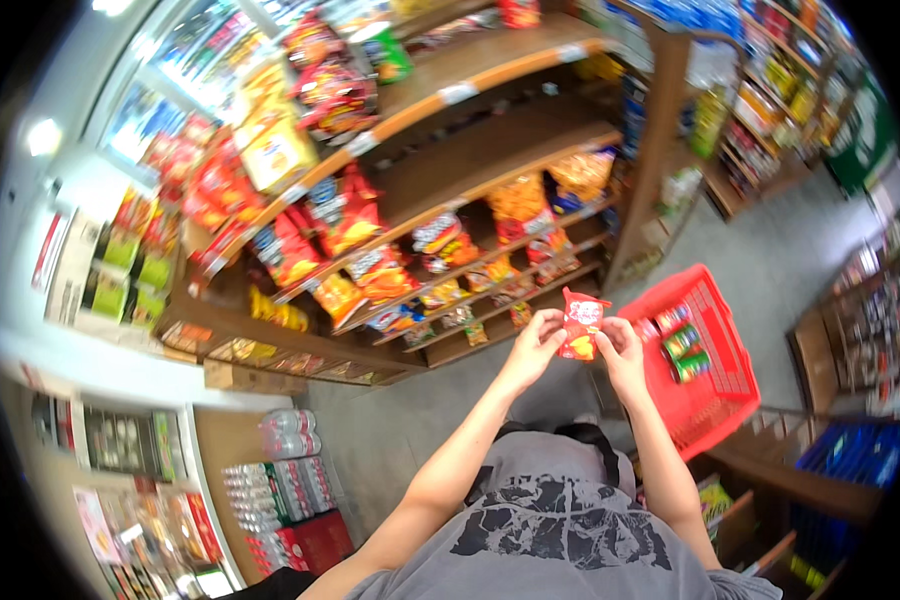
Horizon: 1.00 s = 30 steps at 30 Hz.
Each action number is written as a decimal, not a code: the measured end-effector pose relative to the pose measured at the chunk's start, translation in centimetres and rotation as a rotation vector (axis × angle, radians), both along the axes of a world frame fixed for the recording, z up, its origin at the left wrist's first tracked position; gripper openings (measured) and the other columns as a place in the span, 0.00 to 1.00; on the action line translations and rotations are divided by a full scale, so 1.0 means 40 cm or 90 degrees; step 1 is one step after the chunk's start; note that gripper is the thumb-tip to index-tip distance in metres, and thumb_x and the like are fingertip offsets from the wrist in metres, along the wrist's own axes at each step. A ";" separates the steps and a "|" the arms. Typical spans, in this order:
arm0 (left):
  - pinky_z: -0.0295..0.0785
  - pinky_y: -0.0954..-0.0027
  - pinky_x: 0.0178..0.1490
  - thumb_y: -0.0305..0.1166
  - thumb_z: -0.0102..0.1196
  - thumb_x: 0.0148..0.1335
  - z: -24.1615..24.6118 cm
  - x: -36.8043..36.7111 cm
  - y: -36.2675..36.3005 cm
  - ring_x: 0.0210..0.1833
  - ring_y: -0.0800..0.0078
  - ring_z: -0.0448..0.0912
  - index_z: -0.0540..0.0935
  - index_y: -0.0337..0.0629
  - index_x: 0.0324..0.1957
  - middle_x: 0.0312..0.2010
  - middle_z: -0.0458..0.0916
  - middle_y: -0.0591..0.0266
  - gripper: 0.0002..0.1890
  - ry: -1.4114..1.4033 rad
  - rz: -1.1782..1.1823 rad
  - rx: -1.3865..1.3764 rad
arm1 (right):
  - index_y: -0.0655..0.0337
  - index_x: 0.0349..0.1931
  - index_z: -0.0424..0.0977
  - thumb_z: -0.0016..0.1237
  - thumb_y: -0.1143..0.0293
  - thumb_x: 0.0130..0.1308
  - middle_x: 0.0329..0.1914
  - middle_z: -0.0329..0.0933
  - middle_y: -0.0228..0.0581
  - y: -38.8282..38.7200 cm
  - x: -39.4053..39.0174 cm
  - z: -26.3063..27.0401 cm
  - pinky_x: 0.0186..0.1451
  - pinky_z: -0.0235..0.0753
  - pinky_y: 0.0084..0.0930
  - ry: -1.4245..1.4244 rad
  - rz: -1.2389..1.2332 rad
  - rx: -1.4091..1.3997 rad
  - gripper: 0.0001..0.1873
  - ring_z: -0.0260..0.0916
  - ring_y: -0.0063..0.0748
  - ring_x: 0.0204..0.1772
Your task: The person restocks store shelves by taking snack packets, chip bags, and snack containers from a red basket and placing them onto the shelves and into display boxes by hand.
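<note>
Both of my hands hold a small red snack packet [583, 326] in front of my body. My left hand [538, 346] grips its left edge, and my right hand [621, 351] pinches its right edge. The packet shows white lettering and a yellow picture. A red plastic shopping basket [736, 341] is just to the right, beside my right forearm. Inside it lie several small items, among them a green can-shaped container [681, 342] and a red packet [673, 318].
A wooden shelf unit [487, 135] with bagged snacks stands ahead and to the left. Packs of bottles and cans [300, 484] are stacked on the floor at lower left. Further shelves [817, 360] stand at right, and a blue crate [855, 454] is at lower right.
</note>
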<state>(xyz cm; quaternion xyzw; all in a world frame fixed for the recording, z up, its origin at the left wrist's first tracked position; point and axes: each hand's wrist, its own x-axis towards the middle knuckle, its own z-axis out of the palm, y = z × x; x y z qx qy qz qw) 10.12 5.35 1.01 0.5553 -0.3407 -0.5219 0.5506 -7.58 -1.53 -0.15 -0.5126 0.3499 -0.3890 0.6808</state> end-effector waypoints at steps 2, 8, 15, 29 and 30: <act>0.68 0.66 0.64 0.26 0.51 0.70 0.047 0.062 0.032 0.63 0.67 0.72 0.68 0.37 0.62 0.59 0.74 0.52 0.20 -0.041 0.051 -0.019 | 0.65 0.53 0.68 0.49 0.76 0.70 0.52 0.76 0.38 -0.002 0.080 0.014 0.57 0.74 0.22 0.008 0.036 -0.016 0.13 0.74 0.24 0.53; 0.66 0.68 0.66 0.27 0.50 0.71 0.186 0.261 0.169 0.63 0.70 0.72 0.66 0.35 0.65 0.59 0.74 0.54 0.22 -0.075 0.162 -0.114 | 0.69 0.60 0.66 0.46 0.79 0.71 0.57 0.74 0.41 0.049 0.338 0.195 0.62 0.72 0.23 -0.043 0.192 -0.073 0.18 0.72 0.27 0.59; 0.73 0.69 0.59 0.24 0.51 0.69 0.334 0.471 0.289 0.56 0.70 0.77 0.70 0.35 0.62 0.54 0.76 0.57 0.20 -0.253 0.320 -0.182 | 0.69 0.60 0.65 0.49 0.78 0.69 0.59 0.73 0.44 0.114 0.601 0.343 0.61 0.73 0.24 -0.059 0.262 -0.178 0.20 0.72 0.27 0.60; 0.74 0.69 0.54 0.25 0.51 0.68 0.715 0.845 0.444 0.49 0.70 0.79 0.72 0.35 0.61 0.49 0.80 0.55 0.20 -0.463 0.430 -0.321 | 0.65 0.57 0.72 0.51 0.75 0.67 0.50 0.80 0.41 0.250 1.060 0.696 0.47 0.78 0.23 -0.177 0.208 -0.417 0.18 0.77 0.27 0.52; 0.72 0.69 0.57 0.25 0.50 0.69 0.739 0.871 0.448 0.53 0.71 0.77 0.70 0.34 0.63 0.53 0.79 0.54 0.21 -0.487 0.416 -0.310 | 0.65 0.58 0.70 0.52 0.74 0.67 0.52 0.79 0.43 0.258 1.076 0.727 0.49 0.78 0.24 -0.166 0.195 -0.445 0.19 0.78 0.30 0.53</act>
